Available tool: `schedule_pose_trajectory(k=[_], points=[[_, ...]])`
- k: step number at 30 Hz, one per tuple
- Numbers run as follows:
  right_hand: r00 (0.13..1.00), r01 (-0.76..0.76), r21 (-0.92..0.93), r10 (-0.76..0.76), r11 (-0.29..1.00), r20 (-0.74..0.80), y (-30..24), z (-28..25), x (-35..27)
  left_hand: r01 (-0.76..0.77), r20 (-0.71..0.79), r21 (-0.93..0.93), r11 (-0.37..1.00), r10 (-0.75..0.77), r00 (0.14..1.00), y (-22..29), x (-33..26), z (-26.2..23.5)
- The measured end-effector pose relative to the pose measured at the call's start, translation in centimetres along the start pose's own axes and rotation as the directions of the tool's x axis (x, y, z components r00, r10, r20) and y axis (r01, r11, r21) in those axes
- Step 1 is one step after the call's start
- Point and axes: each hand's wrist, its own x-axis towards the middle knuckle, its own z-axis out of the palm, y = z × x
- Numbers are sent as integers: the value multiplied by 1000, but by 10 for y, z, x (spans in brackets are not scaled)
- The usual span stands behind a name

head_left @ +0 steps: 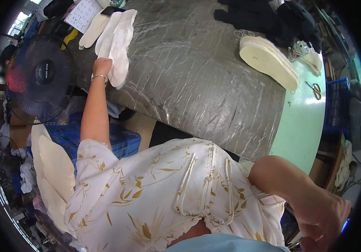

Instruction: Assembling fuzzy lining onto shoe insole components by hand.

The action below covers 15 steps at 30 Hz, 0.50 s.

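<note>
The left hand [102,66] is gripping the near end of the white insoles [121,50], which are stretching away from it along the left edge of the grey tabletop [188,75]. A bracelet [99,77] is circling its wrist. Just beyond the hand, cream insoles [91,34] are lying beside the white ones, with a sheet of paper [83,16] sitting farther off. A black fan [42,75] is standing to the hand's left. Well to its right, a fluffy-edged insole stack [268,63] is resting near scissors [316,90] (these are lying on a green surface [300,122]). The right hand [321,216] is hanging well apart, nearer the body, its fingers curling; whether it is holding anything, I cannot tell.
</note>
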Motion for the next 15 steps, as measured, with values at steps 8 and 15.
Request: schedule_pose_trajectory(k=[8, 15], points=[[996, 73, -29, -75, 997, -55, 9, 13, -3, 164, 187, -353, 921, -103, 977, 16, -6, -7], [872, -427, -122, 372, 896, -317, 30, -38, -50, 460, 533, -754, 469, 27, 846, 72, -64, 6]])
